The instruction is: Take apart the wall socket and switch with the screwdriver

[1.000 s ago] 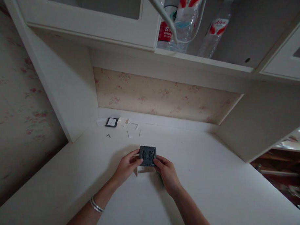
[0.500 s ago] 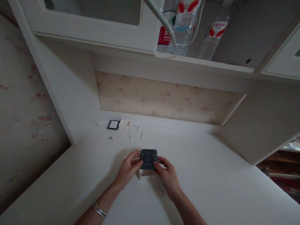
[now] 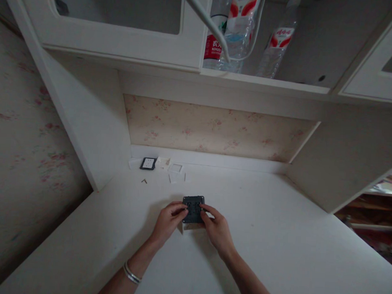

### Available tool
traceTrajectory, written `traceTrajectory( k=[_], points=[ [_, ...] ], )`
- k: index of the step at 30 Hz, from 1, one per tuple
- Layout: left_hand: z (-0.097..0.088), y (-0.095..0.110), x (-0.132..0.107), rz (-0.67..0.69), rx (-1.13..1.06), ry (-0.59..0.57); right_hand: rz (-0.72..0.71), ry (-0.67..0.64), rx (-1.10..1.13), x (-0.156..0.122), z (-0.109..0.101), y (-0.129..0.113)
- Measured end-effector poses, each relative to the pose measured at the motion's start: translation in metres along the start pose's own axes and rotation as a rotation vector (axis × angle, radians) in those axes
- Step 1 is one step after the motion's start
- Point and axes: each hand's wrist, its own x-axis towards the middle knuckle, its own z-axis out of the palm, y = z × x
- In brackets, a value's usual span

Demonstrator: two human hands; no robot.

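A dark wall-socket frame (image 3: 193, 211), square with moulded recesses facing up, is at the front middle of the white desktop. My left hand (image 3: 168, 221) pinches its left side with thumb and index finger near a mounting hole. On the opposite side my right hand (image 3: 218, 230) does the same, thumb and index fingertip closed at the edge. Whether a small screw sits between the fingertips I cannot make out. Below the frame, partly covered by it, a white box-like piece (image 3: 183, 227) rests on the desk.
Toward the back left lie a white socket with a dark surround (image 3: 148, 163), a pale box piece (image 3: 164, 162), a thin clear frame (image 3: 175, 168), slim strips (image 3: 171, 178) and small screws (image 3: 144, 181). Overhead, a shelf holds plastic bottles (image 3: 278, 45), with a pale tube (image 3: 208, 23) hanging in front.
Both index fingers have come over the frame's edges onto its face, near the side holes. The frame itself has barely moved, and the camera view has shifted slightly.
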Motion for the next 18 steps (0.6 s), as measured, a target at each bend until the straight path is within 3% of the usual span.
traceTrajectory(
  k=[10,15,18],
  points=[
    [0.003,0.000,-0.002,-0.060,-0.020,-0.039,-0.106,-0.037,-0.241,0.002,-0.012,-0.009],
    [0.003,0.006,-0.004,0.042,0.052,-0.062,-0.152,0.013,-0.339,-0.001,-0.010,-0.013],
    [0.003,0.009,-0.005,0.123,0.146,-0.020,-0.173,0.035,-0.374,-0.001,-0.009,-0.012]
  ],
)
